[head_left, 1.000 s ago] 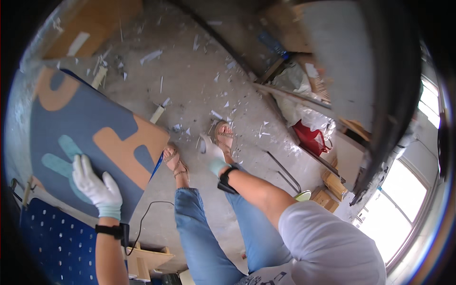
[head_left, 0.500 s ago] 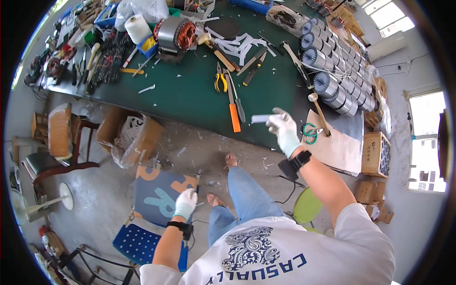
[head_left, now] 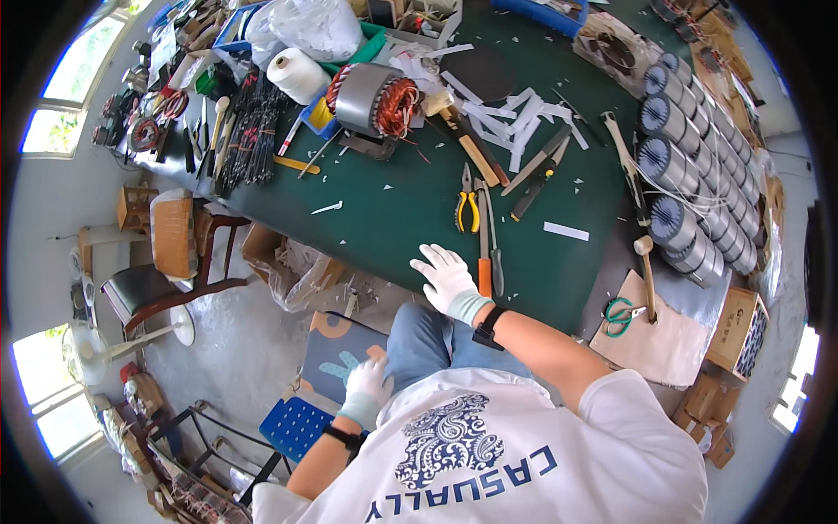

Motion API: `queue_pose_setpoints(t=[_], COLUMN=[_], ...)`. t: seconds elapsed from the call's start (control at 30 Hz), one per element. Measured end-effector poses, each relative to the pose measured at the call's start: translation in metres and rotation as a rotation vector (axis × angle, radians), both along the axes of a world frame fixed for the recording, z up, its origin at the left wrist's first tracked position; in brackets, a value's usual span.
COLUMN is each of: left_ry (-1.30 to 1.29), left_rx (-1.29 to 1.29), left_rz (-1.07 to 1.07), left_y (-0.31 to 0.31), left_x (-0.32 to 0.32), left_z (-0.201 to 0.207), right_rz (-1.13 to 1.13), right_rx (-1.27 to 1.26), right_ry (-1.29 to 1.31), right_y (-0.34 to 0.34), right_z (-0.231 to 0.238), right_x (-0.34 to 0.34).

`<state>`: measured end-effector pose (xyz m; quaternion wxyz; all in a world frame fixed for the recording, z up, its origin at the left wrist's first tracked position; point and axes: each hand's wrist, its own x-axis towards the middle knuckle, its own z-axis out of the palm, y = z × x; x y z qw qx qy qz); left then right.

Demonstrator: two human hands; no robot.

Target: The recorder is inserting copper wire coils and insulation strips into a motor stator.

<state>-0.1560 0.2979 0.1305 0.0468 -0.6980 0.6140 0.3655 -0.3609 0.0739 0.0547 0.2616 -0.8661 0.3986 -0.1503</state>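
My right hand (head_left: pixel 449 281), in a white glove, reaches over the front edge of the green-topped bench (head_left: pixel 393 210). Its fingers are spread with nothing in them, close to an orange-handled file (head_left: pixel 484 272). My left hand (head_left: pixel 368 382), also gloved, hangs low beside my thigh; the fingers look loosely apart and nothing shows in them. A white paper strip (head_left: pixel 566 230) lies flat on the bench to the right of the yellow-and-black pliers (head_left: pixel 468 205). Beyond the pliers are a dark-handled knife (head_left: pixel 532 194) and a wooden-handled tool (head_left: pixel 471 144).
A stator with copper windings (head_left: pixel 367 100) stands at the back, by a white thread cone (head_left: pixel 298 76). Cut white strips (head_left: pixel 515 127) are heaped behind. Wire spools (head_left: pixel 672 166) line the right side, near green-handled scissors (head_left: pixel 621 316) and a mallet (head_left: pixel 644 249). A chair (head_left: pixel 175 253) stands left.
My right hand has let go of the white strip, which now lies on the bench, and has drawn back to the left. The view has shifted, and I am closer to the bench.
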Motion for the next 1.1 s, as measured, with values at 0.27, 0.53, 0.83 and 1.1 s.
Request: queue_pose_setpoints(t=[0.27, 0.53, 0.83, 1.1], left_ry=[-0.108, -0.36, -0.612, 0.15], left_rx=[-0.525, -0.504, -0.38, -0.349], left_rz=[-0.207, 0.12, 0.287, 0.05], left_y=[-0.277, -0.315, -0.257, -0.37], left_x=[-0.004, 0.15, 0.324, 0.203], left_z=[-0.037, -0.104, -0.065, -0.003], right_rz=[-0.11, -0.476, -0.892, -1.272], right_rx=[-0.115, 0.244, 0.535, 0.449], right_ry=[0.363, 0.322, -0.193, 0.156], right_y=[-0.115, -0.133, -0.32, -0.451], right_z=[-0.012, 0.053, 0.01, -0.042], right_x=[-0.04, -0.096, -0.059, -0.055])
